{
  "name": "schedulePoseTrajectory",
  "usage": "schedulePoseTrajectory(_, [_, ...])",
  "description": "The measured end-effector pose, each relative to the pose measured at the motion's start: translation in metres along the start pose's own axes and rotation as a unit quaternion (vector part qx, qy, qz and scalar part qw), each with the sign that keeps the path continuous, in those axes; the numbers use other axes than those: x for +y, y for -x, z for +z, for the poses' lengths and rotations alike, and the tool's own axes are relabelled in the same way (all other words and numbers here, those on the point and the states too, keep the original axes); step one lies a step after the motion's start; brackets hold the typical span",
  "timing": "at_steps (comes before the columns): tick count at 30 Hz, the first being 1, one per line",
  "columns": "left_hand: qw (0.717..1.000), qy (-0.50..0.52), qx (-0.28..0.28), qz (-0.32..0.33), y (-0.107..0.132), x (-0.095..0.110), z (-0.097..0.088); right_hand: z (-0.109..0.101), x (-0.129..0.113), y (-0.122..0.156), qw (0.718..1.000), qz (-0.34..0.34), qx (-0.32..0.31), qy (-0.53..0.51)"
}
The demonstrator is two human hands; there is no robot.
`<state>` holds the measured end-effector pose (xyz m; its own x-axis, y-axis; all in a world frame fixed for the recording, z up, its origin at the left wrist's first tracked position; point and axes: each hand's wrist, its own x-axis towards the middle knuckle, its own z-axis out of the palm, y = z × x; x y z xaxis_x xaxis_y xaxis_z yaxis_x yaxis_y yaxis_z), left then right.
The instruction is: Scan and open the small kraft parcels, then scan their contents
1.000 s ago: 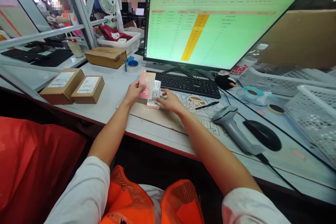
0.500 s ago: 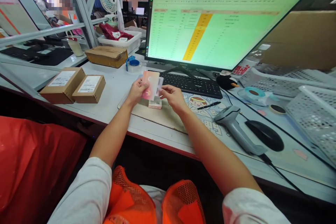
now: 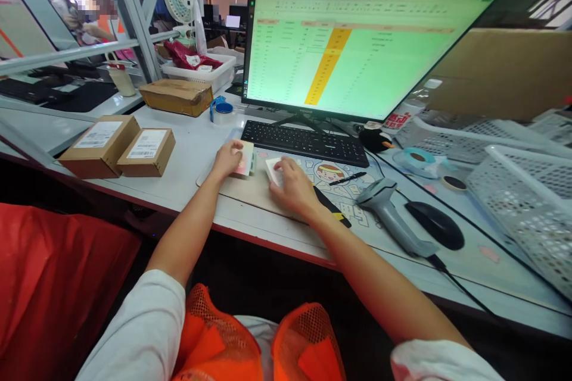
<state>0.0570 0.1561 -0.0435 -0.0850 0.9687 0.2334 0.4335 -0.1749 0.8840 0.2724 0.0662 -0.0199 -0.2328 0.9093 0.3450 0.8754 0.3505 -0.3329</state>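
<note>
My left hand [image 3: 227,159] is closed on a pink and pale-yellow card [image 3: 245,161] low over the desk mat, with a greenish edge showing behind it. To its right, my right hand [image 3: 292,184] has its fingers curled round a small white box [image 3: 273,171], partly hidden by the fingers. By my right wrist lies a black and yellow tool [image 3: 333,207], probably a utility knife, partly covered by the arm. Behind both hands sits a black keyboard [image 3: 304,141].
Two labelled cartons [image 3: 100,146] and a taped brown box [image 3: 176,96] stand at the left. A monitor [image 3: 357,53] rises behind the keyboard. On the right are a pen [image 3: 348,179], a barcode scanner [image 3: 395,217], a mouse [image 3: 435,225] and white baskets [image 3: 527,190]. A co-worker [image 3: 96,6] is far left.
My hands have moved apart and lower. The left took the pink card left and down; the right left the card and closed on the small box. The black and yellow tool has come into view.
</note>
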Motion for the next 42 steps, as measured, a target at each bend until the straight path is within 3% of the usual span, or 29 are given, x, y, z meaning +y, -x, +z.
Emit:
schedulePoseTrajectory(2, [0.994, -0.089, -0.045, 0.041, 0.010, 0.006, 0.010, -0.010, 0.015, 0.009, 0.993, -0.056, 0.088, -0.063])
schedulePoseTrajectory(4, [0.982, -0.147, -0.018, 0.118, 0.022, 0.015, 0.020, -0.020, 0.028, 0.019, 0.978, -0.106, 0.141, -0.108])
schedulePoseTrajectory(6, [0.979, -0.103, -0.011, 0.179, 0.030, 0.025, 0.028, -0.028, 0.035, 0.026, 0.969, -0.134, 0.156, -0.139])
schedulePoseTrajectory(8, [0.977, 0.046, -0.101, 0.182, 0.034, 0.033, 0.033, -0.031, 0.035, 0.030, 0.966, -0.138, 0.145, -0.162])
schedulePoseTrajectory(10, [0.941, 0.197, -0.240, 0.133, 0.036, 0.038, 0.036, -0.030, 0.030, 0.029, 0.970, -0.128, 0.113, -0.171])
schedulePoseTrajectory(11, [0.917, 0.243, -0.296, 0.108, 0.036, 0.039, 0.036, -0.029, 0.027, 0.028, 0.974, -0.124, 0.092, -0.169])
schedulePoseTrajectory(13, [0.895, 0.264, -0.350, 0.082, 0.037, 0.039, 0.036, -0.029, 0.022, 0.026, 0.978, -0.123, 0.055, -0.158])
schedulePoseTrajectory(15, [0.907, 0.245, -0.335, 0.077, 0.037, 0.038, 0.034, -0.037, 0.024, 0.028, 0.983, -0.116, 0.056, -0.132])
schedulePoseTrajectory(17, [0.930, 0.223, -0.284, 0.067, 0.037, 0.037, 0.031, -0.051, 0.038, 0.039, 0.989, -0.057, 0.107, -0.085])
schedulePoseTrajectory(20, [0.966, 0.169, -0.189, 0.061, 0.034, 0.035, 0.029, -0.080, 0.077, 0.070, 0.970, 0.154, 0.188, 0.017])
schedulePoseTrajectory(21, [0.974, 0.141, -0.163, 0.070, 0.033, 0.034, 0.029, -0.088, 0.091, 0.082, 0.956, 0.229, 0.177, 0.056])
schedulePoseTrajectory(23, [0.983, 0.083, -0.124, 0.103, 0.031, 0.032, 0.031, -0.098, 0.118, 0.104, 0.930, 0.334, 0.095, 0.124])
schedulePoseTrajectory(25, [0.985, 0.026, -0.101, 0.136, 0.030, 0.030, 0.033, -0.100, 0.134, 0.119, 0.914, 0.368, 0.007, 0.169])
schedulePoseTrajectory(28, [0.983, -0.028, -0.083, 0.159, 0.031, 0.028, 0.036, -0.094, 0.138, 0.123, 0.904, 0.366, -0.044, 0.214])
schedulePoseTrajectory(32, [0.982, -0.047, -0.080, 0.163, 0.035, 0.030, 0.036, -0.105, 0.113, 0.113, 0.908, 0.366, -0.049, 0.198])
schedulePoseTrajectory(34, [0.981, -0.055, -0.084, 0.163, 0.036, 0.032, 0.035, -0.118, 0.094, 0.109, 0.942, 0.309, -0.056, 0.117])
schedulePoseTrajectory(36, [0.981, -0.063, -0.085, 0.162, 0.037, 0.034, 0.035, -0.130, 0.073, 0.106, 0.975, 0.206, -0.078, 0.011])
schedulePoseTrajectory(39, [0.981, -0.073, -0.081, 0.162, 0.038, 0.035, 0.034, -0.137, 0.048, 0.099, 0.989, 0.084, -0.101, -0.071])
schedulePoseTrajectory(42, [0.980, -0.078, -0.084, 0.164, 0.039, 0.037, 0.033, -0.134, 0.035, 0.089, 0.991, 0.058, -0.098, -0.070])
